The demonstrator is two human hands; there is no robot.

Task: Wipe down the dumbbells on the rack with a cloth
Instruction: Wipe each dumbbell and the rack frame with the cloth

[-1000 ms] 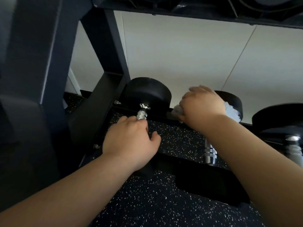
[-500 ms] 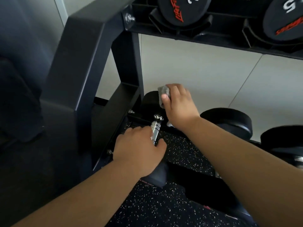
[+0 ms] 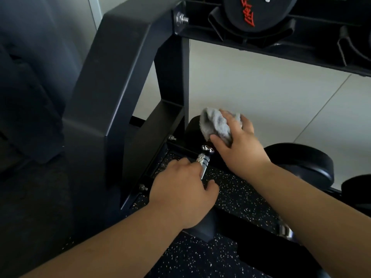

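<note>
Rack's (image 3: 112, 97) lowest dumbbell (image 3: 203, 160) touches cloth (image 3: 217, 126) in right hand (image 3: 241, 151).

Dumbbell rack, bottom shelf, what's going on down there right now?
A person is cleaning the low shelf of the rack. The left hand grips the chrome handle of the leftmost dumbbell, apparently steadying it. The right hand holds a bunched grey cloth against the top of that dumbbell's far head. The next dumbbell to the right lies untouched.
</note>
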